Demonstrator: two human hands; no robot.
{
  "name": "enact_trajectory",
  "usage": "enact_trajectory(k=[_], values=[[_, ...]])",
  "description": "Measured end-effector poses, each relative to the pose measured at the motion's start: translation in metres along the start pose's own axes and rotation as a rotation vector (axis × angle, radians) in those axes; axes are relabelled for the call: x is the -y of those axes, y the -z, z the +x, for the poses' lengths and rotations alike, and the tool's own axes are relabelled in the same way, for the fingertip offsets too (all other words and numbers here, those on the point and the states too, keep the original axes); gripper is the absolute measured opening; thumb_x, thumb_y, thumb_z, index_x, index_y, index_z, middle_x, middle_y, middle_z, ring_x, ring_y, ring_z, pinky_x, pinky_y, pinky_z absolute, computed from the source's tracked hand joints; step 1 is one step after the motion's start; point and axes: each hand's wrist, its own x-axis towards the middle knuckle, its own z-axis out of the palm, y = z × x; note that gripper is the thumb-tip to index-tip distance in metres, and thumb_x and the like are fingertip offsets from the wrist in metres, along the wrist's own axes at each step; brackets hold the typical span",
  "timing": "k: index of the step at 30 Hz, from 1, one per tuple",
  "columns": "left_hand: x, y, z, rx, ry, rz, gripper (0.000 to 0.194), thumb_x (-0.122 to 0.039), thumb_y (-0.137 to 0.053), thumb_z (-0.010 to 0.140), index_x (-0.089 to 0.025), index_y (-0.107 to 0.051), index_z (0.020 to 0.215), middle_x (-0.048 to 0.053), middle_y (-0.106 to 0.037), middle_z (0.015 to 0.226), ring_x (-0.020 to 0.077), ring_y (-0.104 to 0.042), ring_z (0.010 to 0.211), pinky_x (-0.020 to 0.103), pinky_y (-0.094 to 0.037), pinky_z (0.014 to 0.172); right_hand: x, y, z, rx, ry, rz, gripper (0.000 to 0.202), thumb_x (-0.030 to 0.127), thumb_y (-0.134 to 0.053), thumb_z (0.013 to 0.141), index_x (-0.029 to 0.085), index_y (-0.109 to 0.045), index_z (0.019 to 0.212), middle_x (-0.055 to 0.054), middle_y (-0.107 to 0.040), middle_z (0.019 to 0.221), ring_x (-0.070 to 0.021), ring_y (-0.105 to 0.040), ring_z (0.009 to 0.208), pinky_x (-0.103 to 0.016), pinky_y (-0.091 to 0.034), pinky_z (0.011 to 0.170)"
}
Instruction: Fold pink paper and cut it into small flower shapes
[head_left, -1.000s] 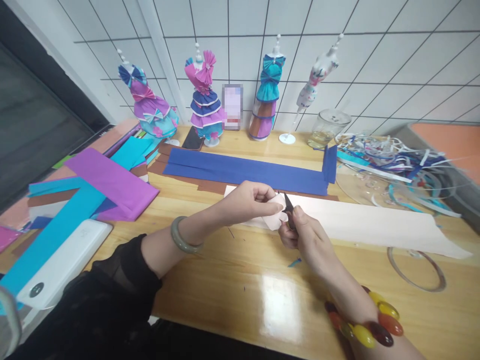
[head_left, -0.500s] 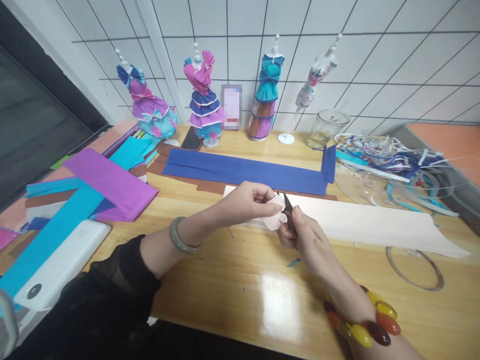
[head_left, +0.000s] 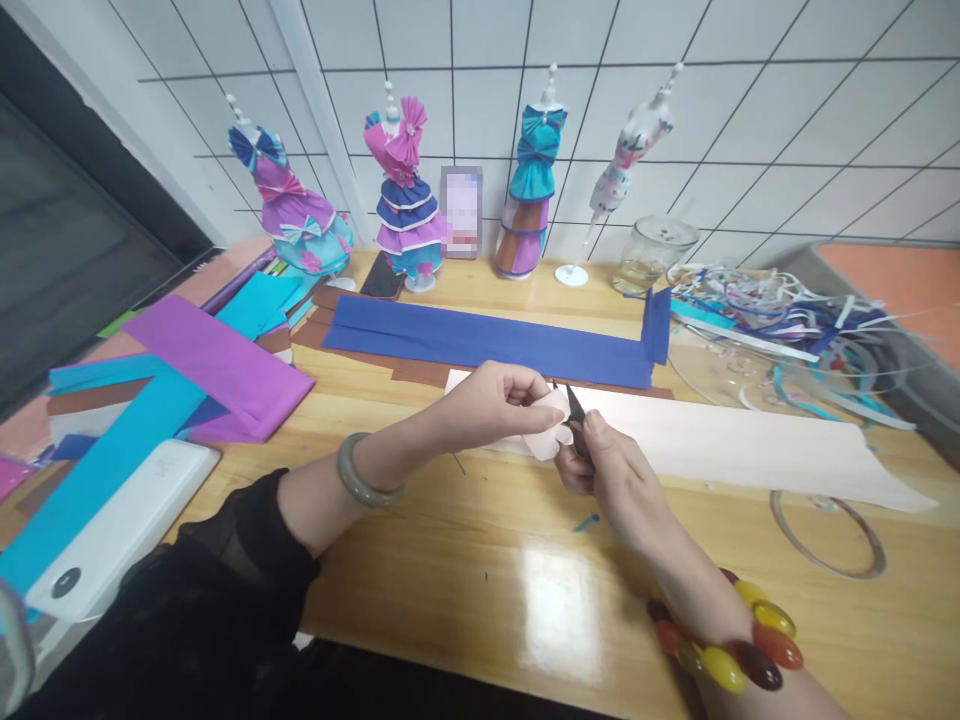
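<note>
Over the middle of the wooden table, my left hand pinches a small pale pink piece of paper with a rounded, petal-like edge. My right hand is closed around a pair of dark scissors. Their blades stand slightly apart at the paper's right edge; the handles are mostly hidden in my fingers. Behind both hands lies a long pale pink paper strip. A dark blue strip is stretched out beyond it, over brown paper.
Small dress forms in paper dresses, such as the teal one, line the tiled wall beside a bare form and a glass jar. Paper scraps pile up right. Purple paper and a white power bank lie left.
Almost nothing differs. Both hands, the scissors and the pink paper keep nearly the same position, while the whole view has shifted very slightly.
</note>
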Motion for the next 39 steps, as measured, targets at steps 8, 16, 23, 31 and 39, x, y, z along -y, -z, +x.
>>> enact_trajectory(k=[8, 16, 23, 31, 39], values=[[-0.0005, 0.0019, 0.0003, 0.024, -0.010, 0.022, 0.024, -0.035, -0.059, 0.073, -0.012, -0.052, 0.071, -0.002, -0.048, 0.064, 0.0066, -0.042, 0.057, 0.021, -0.032, 0.054, 0.0009, 0.0005, 0.0001, 0.011, 0.012, -0.004, 0.045, 0.053, -0.027, 0.091, 0.021, -0.031, 0.059, 0.005, -0.026, 0.053, -0.0109, -0.026, 0.047, -0.026, -0.022, 0.046], [-0.0003, 0.0031, -0.0002, 0.037, 0.008, 0.017, 0.026, -0.037, -0.059, 0.073, -0.012, -0.053, 0.072, -0.002, -0.047, 0.062, 0.0063, -0.041, 0.055, 0.021, -0.030, 0.052, 0.0011, 0.0012, -0.0001, 0.011, 0.024, -0.022, 0.045, 0.051, -0.026, 0.092, 0.021, -0.032, 0.059, 0.005, -0.026, 0.053, -0.0108, -0.026, 0.047, -0.026, -0.022, 0.046], [-0.0009, 0.0021, 0.0000, 0.015, 0.008, 0.035, 0.025, -0.037, -0.060, 0.072, -0.013, -0.052, 0.071, -0.002, -0.048, 0.062, 0.0062, -0.042, 0.054, 0.020, -0.030, 0.051, 0.0006, 0.0021, -0.0010, 0.017, 0.036, -0.022, 0.044, 0.047, -0.026, 0.094, 0.020, -0.035, 0.061, 0.005, -0.027, 0.054, -0.0103, -0.026, 0.049, -0.026, -0.022, 0.047], [-0.0018, 0.0018, 0.0005, -0.024, -0.038, 0.031, 0.024, -0.035, -0.061, 0.070, -0.013, -0.051, 0.068, -0.002, -0.048, 0.063, 0.0058, -0.041, 0.056, 0.019, -0.030, 0.051, 0.0010, 0.0023, 0.0002, 0.008, 0.035, -0.058, 0.045, 0.047, -0.024, 0.094, 0.020, -0.036, 0.061, 0.005, -0.028, 0.054, -0.0104, -0.026, 0.049, -0.027, -0.021, 0.047], [-0.0008, 0.0013, 0.0018, -0.060, -0.070, 0.044, 0.024, -0.035, -0.061, 0.070, -0.012, -0.053, 0.067, -0.001, -0.050, 0.066, 0.0071, -0.043, 0.060, 0.021, -0.031, 0.054, 0.0001, 0.0026, 0.0002, 0.006, 0.019, -0.038, 0.044, 0.048, -0.025, 0.094, 0.019, -0.040, 0.063, 0.005, -0.027, 0.054, -0.0099, -0.026, 0.049, -0.026, -0.021, 0.047]])
